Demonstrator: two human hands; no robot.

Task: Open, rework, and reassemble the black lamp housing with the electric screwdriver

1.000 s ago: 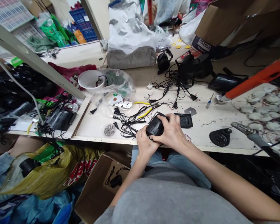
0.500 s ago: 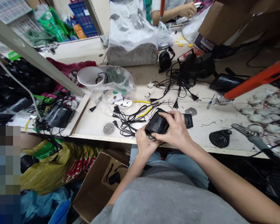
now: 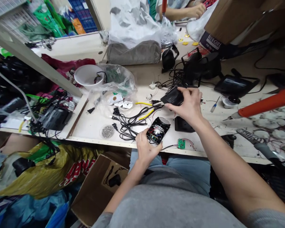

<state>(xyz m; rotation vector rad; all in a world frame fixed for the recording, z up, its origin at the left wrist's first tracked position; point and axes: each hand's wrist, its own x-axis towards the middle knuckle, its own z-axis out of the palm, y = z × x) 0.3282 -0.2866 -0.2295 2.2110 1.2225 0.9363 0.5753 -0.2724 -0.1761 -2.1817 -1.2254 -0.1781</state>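
My left hand grips the near end of an open black plastic housing, with red wires and a round whitish part showing inside it. Up and to the right, my right hand pinches a black plastic cover between thumb and fingers, apart from the housing. A black rectangular part lies below that hand. Close to the table's front edge is a small green circuit board with thin red wires. Yellow-handled pliers and black plug cords lie left of the housing.
A dish of small metal balls or screws and a white bowl are at left. An orange tool juts in from the right, above a grey tool with a coil. Across the table is another person's hand.
The black cover has come off the housing and moved up and right in my right hand. The housing's inside and the green circuit board now show. My left hand still grips the housing.
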